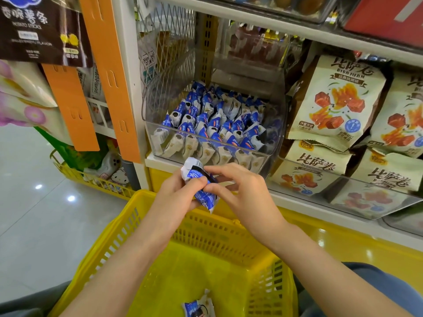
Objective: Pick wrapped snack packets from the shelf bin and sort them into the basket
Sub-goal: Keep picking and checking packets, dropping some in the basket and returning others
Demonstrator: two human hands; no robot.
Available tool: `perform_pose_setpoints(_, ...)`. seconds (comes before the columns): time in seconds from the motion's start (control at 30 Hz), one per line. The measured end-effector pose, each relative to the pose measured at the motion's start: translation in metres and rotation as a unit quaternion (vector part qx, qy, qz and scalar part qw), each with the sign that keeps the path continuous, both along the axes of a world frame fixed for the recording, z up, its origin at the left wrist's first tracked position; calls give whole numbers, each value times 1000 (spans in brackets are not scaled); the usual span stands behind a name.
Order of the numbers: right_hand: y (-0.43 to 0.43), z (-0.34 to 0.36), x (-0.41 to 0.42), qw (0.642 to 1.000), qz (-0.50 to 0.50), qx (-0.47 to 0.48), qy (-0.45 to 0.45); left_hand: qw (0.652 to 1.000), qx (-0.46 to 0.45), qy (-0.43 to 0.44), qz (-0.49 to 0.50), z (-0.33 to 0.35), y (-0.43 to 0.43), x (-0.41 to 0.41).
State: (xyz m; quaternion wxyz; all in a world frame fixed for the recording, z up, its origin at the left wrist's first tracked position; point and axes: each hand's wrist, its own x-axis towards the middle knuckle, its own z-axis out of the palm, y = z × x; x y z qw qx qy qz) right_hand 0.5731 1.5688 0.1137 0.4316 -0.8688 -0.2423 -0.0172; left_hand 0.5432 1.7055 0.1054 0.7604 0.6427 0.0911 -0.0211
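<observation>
Above the yellow basket, both hands, left hand and right hand, pinch snack packets.

One view only: the head-worn wide-angle camera is looking forward and steeply down at the clear bin from close in front (shelf lines are tilting across the frame). The bin is sitting just above frame centre. The left hand and right hand are meeting just below the bin, near the lens, both gripping a snack packet. The yellow basket is filling the frame bottom below the bin, nearest the camera. Shelving is running off right of the bin.
</observation>
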Motion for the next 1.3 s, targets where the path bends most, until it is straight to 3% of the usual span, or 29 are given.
perform_pose_setpoints(0.07,3,0,-1,999,-13,17,30,999,-1,-15,36,0,-1,1)
perform_pose_setpoints(0.17,6,3,-1,986,-29,76,146,995,-4,-50,85,2,1,1)
perform_pose_setpoints(0.3,1,8,5,916,-17,240,321,991,36,-81,97,3,3,0)
perform_pose_setpoints(0.37,-2,9,8,889,-32,283,359,986,86,-104,101,4,5,1)
perform_pose_setpoints(0.5,-8,13,14,913,-48,263,309,965,224,-109,80,0,11,4)
perform_pose_setpoints(0.6,-9,12,13,936,-57,225,264,891,414,-173,67,-3,10,1)
perform_pose_setpoints(0.67,-8,10,12,945,-53,208,248,854,469,-219,48,-7,9,0)
perform_pose_setpoints(0.93,-2,7,4,959,-24,184,214,890,407,-198,42,-7,9,-1)
perform_pose_setpoints(1.07,1,4,0,953,-9,204,224,876,435,-201,50,-8,8,-2)
perform_pose_setpoints(1.3,10,0,3,973,-29,169,156,863,462,-187,86,-11,8,0)
